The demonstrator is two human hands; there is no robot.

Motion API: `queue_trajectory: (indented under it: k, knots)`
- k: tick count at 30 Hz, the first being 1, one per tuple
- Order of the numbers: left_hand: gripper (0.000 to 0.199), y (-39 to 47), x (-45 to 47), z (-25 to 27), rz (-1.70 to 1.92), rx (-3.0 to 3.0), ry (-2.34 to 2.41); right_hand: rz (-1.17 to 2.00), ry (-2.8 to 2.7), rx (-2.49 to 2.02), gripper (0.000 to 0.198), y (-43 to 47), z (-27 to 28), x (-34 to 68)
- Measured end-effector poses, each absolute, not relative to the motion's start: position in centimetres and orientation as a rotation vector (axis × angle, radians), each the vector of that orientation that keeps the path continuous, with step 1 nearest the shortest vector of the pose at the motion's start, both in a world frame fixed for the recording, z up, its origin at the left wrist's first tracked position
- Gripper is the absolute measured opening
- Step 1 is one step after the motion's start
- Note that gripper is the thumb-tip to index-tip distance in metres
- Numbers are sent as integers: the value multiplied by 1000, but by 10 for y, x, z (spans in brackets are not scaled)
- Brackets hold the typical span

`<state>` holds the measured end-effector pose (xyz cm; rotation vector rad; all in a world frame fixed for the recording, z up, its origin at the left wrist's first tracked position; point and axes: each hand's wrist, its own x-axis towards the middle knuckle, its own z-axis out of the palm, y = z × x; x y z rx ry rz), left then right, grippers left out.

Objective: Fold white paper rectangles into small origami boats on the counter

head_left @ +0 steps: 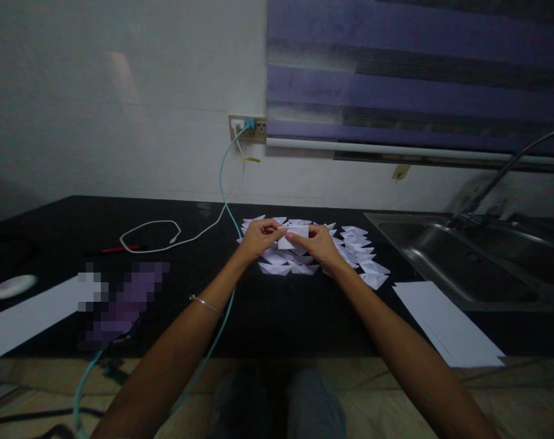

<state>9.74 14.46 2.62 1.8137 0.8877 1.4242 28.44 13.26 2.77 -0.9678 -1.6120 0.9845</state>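
Folding step in hand. My left hand (259, 236) and right hand (320, 242) each pinch one end of a small white folded paper piece (294, 235), held above the black table (277, 305); its long axis runs 9-to-3 o'clock. Next, I judge, a pressed crease. Finished white folded pieces (359, 256) lie at 3 o'clock.

Black counter (277, 317), folded paper pieces (363, 259), white sheets (446, 323), cables (167, 235), red pen (115, 249)

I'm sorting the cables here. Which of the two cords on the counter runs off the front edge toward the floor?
The teal cord: it runs from the wall outlet, passes under the left forearm and drops over the edge. The white cord stays looped on the countertop.
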Motion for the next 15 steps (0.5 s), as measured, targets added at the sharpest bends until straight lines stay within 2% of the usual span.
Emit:
queue_trajectory:
  k: [7, 15]
  knots:
    - [24, 146, 90, 28, 1434, 1735, 939, 1039, -1645, -873, 39, 136, 27, 291]
    - [19, 150, 87, 29, 1443, 1795, 859, 946, -1590, -946, 36, 138, 29, 292]
